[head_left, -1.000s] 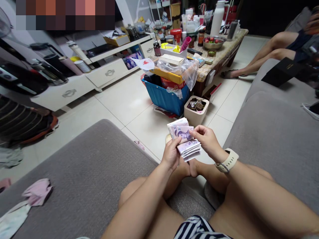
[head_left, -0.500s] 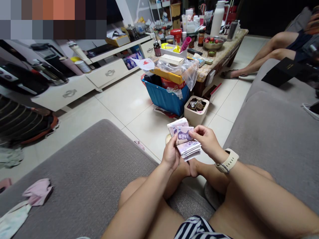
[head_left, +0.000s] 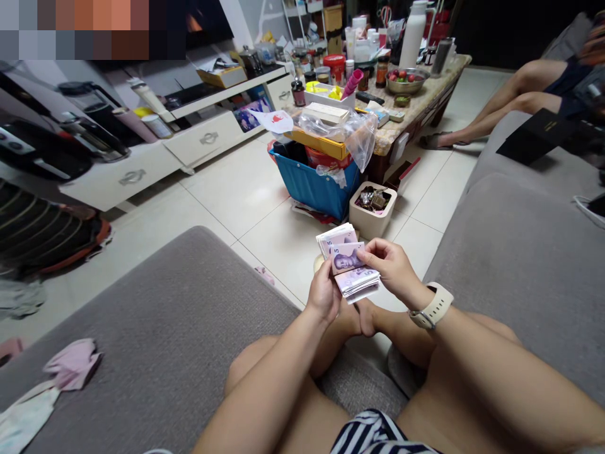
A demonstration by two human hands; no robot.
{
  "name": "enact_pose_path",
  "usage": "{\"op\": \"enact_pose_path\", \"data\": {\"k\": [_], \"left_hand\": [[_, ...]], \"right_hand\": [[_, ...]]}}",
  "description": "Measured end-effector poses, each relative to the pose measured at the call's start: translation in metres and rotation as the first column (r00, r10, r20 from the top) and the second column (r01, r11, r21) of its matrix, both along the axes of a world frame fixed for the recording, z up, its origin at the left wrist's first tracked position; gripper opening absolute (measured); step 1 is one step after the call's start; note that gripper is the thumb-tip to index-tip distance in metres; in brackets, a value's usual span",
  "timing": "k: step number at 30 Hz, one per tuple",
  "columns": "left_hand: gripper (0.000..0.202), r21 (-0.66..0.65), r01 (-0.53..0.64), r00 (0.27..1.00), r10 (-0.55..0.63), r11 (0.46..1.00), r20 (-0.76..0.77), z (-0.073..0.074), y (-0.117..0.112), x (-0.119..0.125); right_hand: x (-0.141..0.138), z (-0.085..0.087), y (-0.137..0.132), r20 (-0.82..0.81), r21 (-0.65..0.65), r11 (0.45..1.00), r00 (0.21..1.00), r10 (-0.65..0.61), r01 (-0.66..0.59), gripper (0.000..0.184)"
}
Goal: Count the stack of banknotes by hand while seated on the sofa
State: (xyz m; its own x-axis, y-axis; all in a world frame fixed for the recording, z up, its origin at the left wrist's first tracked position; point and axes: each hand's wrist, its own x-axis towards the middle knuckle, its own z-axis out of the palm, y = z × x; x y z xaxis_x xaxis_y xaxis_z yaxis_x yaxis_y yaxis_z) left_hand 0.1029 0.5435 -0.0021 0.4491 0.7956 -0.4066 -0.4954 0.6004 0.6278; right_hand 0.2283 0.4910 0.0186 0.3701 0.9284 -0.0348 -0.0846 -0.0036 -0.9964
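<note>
A folded stack of purple banknotes [head_left: 357,282] is gripped in my left hand [head_left: 325,291], its thumb lying along the near side. One part of the stack fans up and away, and the other bends down toward me. Between them stands a single banknote [head_left: 347,257] marked with a 5 and a portrait. My right hand [head_left: 386,263] pinches the right edge of that note between thumb and curled fingers. A pale wristwatch [head_left: 432,307] sits on my right wrist. The fingers of my left hand beneath the stack are hidden.
Beyond my hands stand a cream bin [head_left: 371,217] with wrappers and a blue basket [head_left: 314,184] by a cluttered table [head_left: 444,82]. Grey sofa sections [head_left: 189,315] lie on both sides. Another person's legs [head_left: 510,104] show at the upper right.
The single note and the stack have shifted very slightly to the left. Both hands keep their holds, in almost the same place.
</note>
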Motion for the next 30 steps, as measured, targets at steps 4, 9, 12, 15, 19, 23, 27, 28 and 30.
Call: {"op": "enact_pose_path", "data": {"k": [4,9,12,15,19,23,27,28,30], "left_hand": [[0.028,0.008,-0.015,1.0,0.015,1.0,-0.009,-0.0002,-0.0003,-0.0001],[0.027,0.015,0.015,1.0,-0.015,1.0,-0.01,0.0013,-0.0008,-0.0003],[0.025,0.026,0.022,1.0,-0.021,0.999,-0.01,0.0012,-0.0013,-0.001],[0.025,0.028,0.032,0.999,-0.032,0.999,-0.006,0.0005,-0.0015,-0.0013],[0.027,0.035,0.021,1.0,-0.02,0.999,-0.018,0.0003,-0.0008,-0.0007],[0.029,0.038,0.022,0.999,-0.021,0.999,-0.026,0.0009,-0.0003,-0.0007],[0.03,0.041,0.036,0.999,-0.035,0.999,-0.02,0.0013,-0.0005,-0.0012],[0.03,0.042,0.039,0.999,-0.038,0.998,-0.018,0.0012,-0.0006,-0.0013],[0.031,0.043,0.041,0.999,-0.04,0.998,-0.014,0.0008,-0.0008,-0.0013]], "right_hand": [[0.0,-0.0001,-0.0006,0.008,0.011,1.0,1.0,0.013,-0.013,0.027],[-0.0003,0.0003,-0.001,0.02,0.017,1.0,1.0,0.016,-0.016,0.026],[-0.0003,0.0001,-0.0007,0.01,0.007,1.0,1.0,0.027,-0.027,0.026],[-0.0001,-0.0001,-0.0003,0.005,-0.002,1.0,1.0,0.031,-0.031,0.025],[-0.0002,0.0004,-0.0001,-0.012,-0.001,0.999,0.999,0.04,-0.04,0.025],[-0.0007,0.001,0.0,-0.036,-0.002,0.999,0.998,0.046,-0.046,0.023],[-0.0013,0.0009,0.0001,-0.051,-0.004,0.999,0.997,0.053,-0.053,0.021],[-0.0014,0.0009,0.0001,-0.05,-0.003,0.999,0.997,0.051,-0.051,0.021],[-0.0016,0.0007,0.0003,-0.052,0.001,0.999,0.998,0.047,-0.047,0.022]]}}
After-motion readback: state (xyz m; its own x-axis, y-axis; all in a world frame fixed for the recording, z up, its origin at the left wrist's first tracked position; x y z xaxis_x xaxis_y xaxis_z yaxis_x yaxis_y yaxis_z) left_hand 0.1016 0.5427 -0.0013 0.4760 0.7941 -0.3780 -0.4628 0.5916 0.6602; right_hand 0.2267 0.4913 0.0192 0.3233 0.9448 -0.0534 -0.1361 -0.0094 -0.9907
